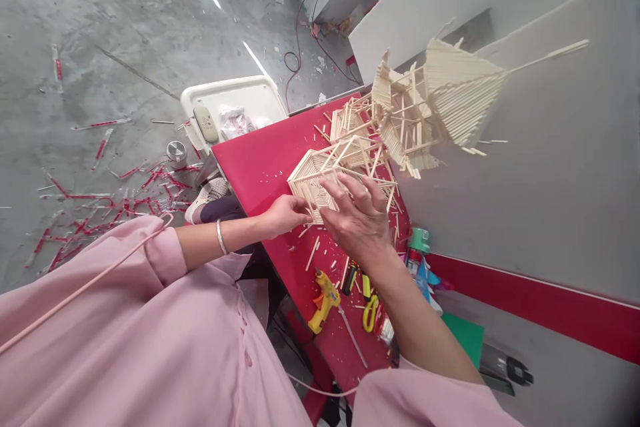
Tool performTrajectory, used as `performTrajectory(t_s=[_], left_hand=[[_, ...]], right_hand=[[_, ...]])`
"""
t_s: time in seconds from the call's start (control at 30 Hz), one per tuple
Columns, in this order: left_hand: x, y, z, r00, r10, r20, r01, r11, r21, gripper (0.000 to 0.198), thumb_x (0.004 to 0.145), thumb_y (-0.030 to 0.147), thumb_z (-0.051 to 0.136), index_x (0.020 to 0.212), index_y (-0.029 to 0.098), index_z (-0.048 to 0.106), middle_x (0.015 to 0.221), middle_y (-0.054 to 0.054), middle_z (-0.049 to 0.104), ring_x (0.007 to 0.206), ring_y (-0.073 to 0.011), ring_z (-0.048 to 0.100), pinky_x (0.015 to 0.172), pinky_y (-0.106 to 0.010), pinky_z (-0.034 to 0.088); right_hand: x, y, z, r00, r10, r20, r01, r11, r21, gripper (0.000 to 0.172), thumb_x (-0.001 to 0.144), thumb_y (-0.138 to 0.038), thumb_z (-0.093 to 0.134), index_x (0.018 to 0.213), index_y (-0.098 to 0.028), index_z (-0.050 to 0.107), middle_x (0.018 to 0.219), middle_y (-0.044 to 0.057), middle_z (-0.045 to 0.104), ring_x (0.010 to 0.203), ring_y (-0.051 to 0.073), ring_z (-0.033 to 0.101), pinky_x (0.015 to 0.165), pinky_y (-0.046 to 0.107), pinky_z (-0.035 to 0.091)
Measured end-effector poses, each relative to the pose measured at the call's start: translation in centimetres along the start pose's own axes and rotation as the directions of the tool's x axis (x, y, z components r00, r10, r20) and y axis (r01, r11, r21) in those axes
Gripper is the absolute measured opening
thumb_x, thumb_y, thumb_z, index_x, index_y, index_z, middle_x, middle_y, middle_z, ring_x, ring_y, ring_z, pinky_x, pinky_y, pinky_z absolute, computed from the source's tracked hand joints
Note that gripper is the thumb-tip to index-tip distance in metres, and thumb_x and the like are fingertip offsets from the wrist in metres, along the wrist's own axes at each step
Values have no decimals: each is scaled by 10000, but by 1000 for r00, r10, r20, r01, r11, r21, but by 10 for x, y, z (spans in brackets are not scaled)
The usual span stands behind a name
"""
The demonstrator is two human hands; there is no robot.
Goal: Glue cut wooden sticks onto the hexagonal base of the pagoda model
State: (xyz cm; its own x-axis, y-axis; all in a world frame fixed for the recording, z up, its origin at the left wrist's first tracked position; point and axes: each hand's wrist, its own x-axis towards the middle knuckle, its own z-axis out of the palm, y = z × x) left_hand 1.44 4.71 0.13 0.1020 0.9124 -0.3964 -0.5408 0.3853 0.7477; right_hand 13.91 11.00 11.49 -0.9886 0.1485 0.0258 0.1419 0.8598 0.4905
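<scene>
A model built of thin wooden sticks (320,170) lies on the red tabletop (250,163), its near part a slatted open frame. At the frame's left front edge, my left hand (286,215) is closed, thumb and fingers pinching the sticks. My right hand (363,220) is over the same frame, its fingers bent and spread apart; the sticks beneath it are partly hidden. Beyond it, a pagoda-like stick tower (407,107) with a slatted pointed roof (465,93) lies on its side, its spire towards the wall. Loose sticks and offcuts are scattered near my hands.
A yellow glue gun (326,300) with a glue stick lies near the table's front, beside yellow-handled scissors (370,312). A green-capped container (420,239) stands by the wall. A cream tray (235,97) is past the table's far-left corner. Red-and-clear wrappers (135,197) litter the floor.
</scene>
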Motion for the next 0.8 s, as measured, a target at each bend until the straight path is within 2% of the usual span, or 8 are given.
performTrajectory(t_s=[0.1, 0.27, 0.47, 0.6, 0.8], left_hand=[[2, 3, -1, 999, -31, 36, 34, 997, -72, 148, 622, 20, 737, 736, 115, 724, 621, 13, 664, 614, -113, 581, 629, -229, 463], [1, 9, -4, 992, -85, 92, 94, 990, -101, 179, 593, -3, 752, 726, 116, 742, 565, 35, 629, 562, -95, 538, 587, -217, 428], [1, 16, -6, 981, -137, 140, 152, 982, -107, 168, 623, -26, 710, 704, 118, 742, 561, 36, 627, 563, -85, 531, 581, -202, 412], [2, 16, -6, 973, -164, 165, 179, 980, -81, 150, 631, 12, 719, 734, 118, 748, 529, 45, 597, 513, -76, 476, 512, -197, 350], [2, 14, -10, 969, -160, 187, 174, 983, -59, 154, 618, 116, 780, 770, 122, 752, 536, 54, 580, 450, -52, 369, 441, -206, 249]], right_hand=[[0, -2, 3, 1000, 18, 18, -18, 1000, 25, 115, 893, -253, 638, 786, -251, 680, 1430, 10, 564, 1403, 248, 343, 1152, 475, 237], [-1, -2, 5, 999, 11, 43, -13, 998, 57, 50, 889, -271, 661, 872, -261, 708, 1444, 12, 560, 1420, 245, 348, 1145, 484, 282], [-1, -1, 7, 998, 14, 60, -19, 996, 82, 81, 880, -265, 680, 948, -264, 724, 1453, 22, 557, 1426, 261, 356, 1146, 493, 298], [-2, -2, 9, 999, 24, 42, -28, 993, 112, 104, 883, -256, 674, 977, -265, 718, 1448, 23, 562, 1434, 259, 344, 1143, 479, 293], [-3, -3, 9, 999, 23, 42, -25, 998, 56, 164, 879, -254, 670, 1034, -273, 724, 1422, 17, 586, 1423, 262, 361, 1135, 441, 308]])
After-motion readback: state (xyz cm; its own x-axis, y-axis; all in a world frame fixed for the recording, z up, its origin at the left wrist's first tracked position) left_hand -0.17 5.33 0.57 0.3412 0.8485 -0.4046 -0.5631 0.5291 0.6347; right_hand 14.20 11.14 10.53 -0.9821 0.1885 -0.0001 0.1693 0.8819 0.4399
